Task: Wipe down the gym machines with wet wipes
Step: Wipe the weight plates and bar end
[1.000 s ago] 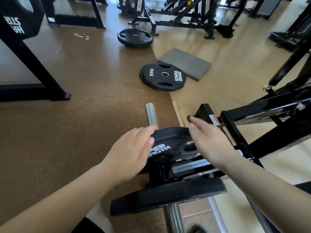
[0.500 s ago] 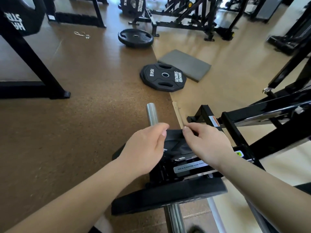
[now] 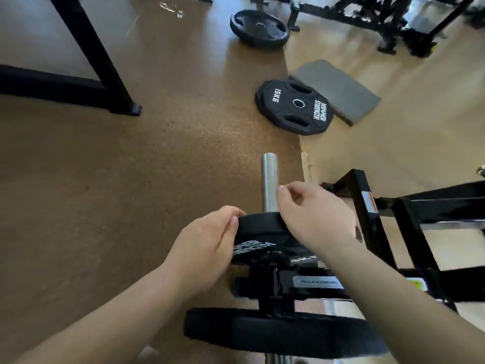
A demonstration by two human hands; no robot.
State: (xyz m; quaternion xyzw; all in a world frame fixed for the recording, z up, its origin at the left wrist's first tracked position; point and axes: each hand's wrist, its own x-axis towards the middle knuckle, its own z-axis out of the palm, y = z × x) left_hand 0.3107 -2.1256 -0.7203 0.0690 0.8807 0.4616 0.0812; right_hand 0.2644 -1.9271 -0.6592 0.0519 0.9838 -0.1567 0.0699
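A black weight plate with white lettering sits on the steel sleeve of a black gym machine. My left hand grips the plate's left rim, thumb on top. My right hand curls over the plate's right top edge, close to the sleeve. A larger black plate sits lower on the same bar, nearer to me. No wet wipe is visible in either hand.
A 15 kg plate lies flat on the brown floor ahead, beside a grey pad. Another plate lies farther back. A black rack leg stands at the left. More machine frames fill the back right.
Both hands went from reaching flat towards the small plate to gripping its rim. The plate now sits tilted more upright on the sleeve, and the view has dropped closer.
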